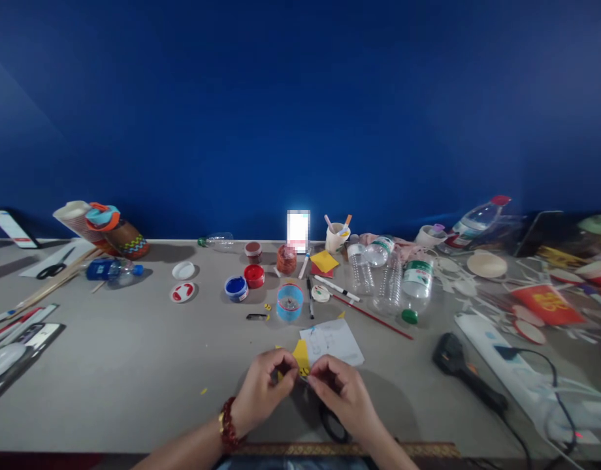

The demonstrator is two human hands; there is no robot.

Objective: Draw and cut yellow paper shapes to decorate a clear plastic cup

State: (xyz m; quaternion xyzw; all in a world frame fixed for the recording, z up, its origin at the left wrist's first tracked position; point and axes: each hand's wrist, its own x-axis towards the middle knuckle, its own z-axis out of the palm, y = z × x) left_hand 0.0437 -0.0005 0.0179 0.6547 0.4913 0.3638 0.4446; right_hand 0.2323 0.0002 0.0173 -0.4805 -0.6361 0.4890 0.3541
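My left hand (268, 385), with a beaded bracelet (227, 424) at the wrist, and my right hand (343, 391) nearly meet near the table's front edge. Both are closed in pinches at a small yellow piece (304, 370) with dark marks between the fingertips. Which fingers grip it is hard to tell. Yellow paper (300, 352) shows just behind it. White paper with faint drawings (334, 343) lies beyond my right hand. Black scissors handles (332, 424) are partly hidden under that hand. A blue-banded clear cup (289, 303) stands farther back.
Blue paint (236, 288) and red paint (254, 276) stand open behind a small black cutter (257, 317). Plastic bottles (417, 287), a red stick (379, 318), a glue gun (464, 372) and a power strip (506, 365) are on the right. A water bottle (109, 269) lies left.
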